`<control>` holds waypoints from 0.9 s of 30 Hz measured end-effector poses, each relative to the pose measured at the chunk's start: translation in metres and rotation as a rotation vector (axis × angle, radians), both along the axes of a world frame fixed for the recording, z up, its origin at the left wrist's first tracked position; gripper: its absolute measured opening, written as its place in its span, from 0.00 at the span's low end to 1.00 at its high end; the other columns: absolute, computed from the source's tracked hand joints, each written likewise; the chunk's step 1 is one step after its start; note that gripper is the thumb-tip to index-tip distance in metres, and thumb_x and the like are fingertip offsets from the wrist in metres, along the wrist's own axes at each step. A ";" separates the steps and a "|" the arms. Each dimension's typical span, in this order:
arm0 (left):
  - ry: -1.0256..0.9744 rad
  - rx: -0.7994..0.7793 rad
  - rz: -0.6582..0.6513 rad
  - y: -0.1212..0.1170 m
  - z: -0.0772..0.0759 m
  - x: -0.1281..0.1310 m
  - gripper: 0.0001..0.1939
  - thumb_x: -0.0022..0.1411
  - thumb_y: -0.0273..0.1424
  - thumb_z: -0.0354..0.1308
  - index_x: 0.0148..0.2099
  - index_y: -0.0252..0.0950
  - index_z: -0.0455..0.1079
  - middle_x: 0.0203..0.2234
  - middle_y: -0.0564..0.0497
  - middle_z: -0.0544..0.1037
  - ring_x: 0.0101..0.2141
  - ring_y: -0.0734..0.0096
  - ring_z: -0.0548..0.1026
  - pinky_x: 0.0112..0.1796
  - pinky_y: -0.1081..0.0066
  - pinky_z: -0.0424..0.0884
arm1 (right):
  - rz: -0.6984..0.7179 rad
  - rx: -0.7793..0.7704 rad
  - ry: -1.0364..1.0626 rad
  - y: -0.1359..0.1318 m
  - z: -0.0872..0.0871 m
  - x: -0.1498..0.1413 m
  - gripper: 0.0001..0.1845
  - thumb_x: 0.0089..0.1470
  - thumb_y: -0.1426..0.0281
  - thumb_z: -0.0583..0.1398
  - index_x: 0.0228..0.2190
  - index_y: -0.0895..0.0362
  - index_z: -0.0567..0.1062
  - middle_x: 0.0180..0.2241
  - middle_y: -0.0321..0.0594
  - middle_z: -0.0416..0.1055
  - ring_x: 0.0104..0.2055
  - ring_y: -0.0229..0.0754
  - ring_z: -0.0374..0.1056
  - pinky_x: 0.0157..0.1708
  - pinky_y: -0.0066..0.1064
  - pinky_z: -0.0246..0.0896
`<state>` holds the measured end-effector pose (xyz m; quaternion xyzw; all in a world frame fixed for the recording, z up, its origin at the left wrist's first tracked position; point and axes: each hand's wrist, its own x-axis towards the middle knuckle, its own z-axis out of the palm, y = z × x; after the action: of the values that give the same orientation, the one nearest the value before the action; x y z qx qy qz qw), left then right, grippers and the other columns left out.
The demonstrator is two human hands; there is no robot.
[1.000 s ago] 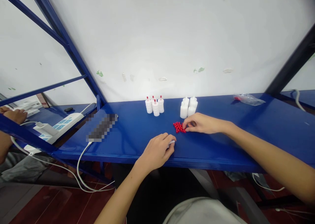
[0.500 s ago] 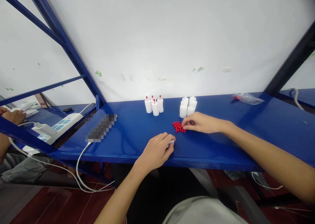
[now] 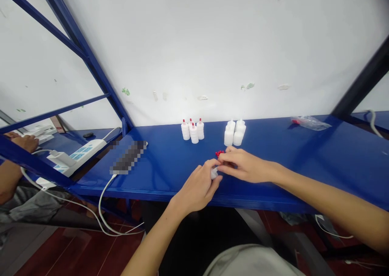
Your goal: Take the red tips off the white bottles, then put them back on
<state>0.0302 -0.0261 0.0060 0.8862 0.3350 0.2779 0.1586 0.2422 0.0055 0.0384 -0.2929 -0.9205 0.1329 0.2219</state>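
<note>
My left hand [image 3: 199, 187] rests on the blue shelf [image 3: 304, 162], fingers curled round a small white bottle [image 3: 214, 173] whose top peeks out. My right hand [image 3: 243, 166] is pinched together and meets the left hand at the bottle's mouth; what the fingertips hold is too small to see. A heap of small red caps [image 3: 219, 153] lies just behind my right fingers, mostly hidden by them. Further back stand a cluster of white bottles with red caps [image 3: 193, 131] and a cluster of white bottles without caps [image 3: 234, 133].
A blurred-out flat object [image 3: 127, 158] with a white cable lies at the shelf's left. A white power strip [image 3: 75, 156] sits on the neighbouring shelf, where another person's hand [image 3: 26, 142] works. A clear plastic bag [image 3: 310, 123] lies at the back right. Blue frame bars rise on the left.
My right hand left the heap of red caps and came toward me to meet the left hand. The left hand tipped the white bottle's top up into view.
</note>
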 end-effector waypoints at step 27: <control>-0.027 0.081 0.724 0.142 0.018 -0.010 0.17 0.62 0.44 0.54 0.47 0.40 0.68 0.32 0.48 0.75 0.36 0.57 0.75 0.36 0.66 0.65 | -0.937 0.179 -0.035 0.072 0.011 0.062 0.19 0.59 0.59 0.51 0.26 0.56 0.74 0.27 0.43 0.74 0.29 0.45 0.66 0.25 0.33 0.45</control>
<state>0.0203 0.1160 0.0241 0.7121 0.6135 0.3407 0.0192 0.3040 0.0776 0.0493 -0.6585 -0.7006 -0.0661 0.2669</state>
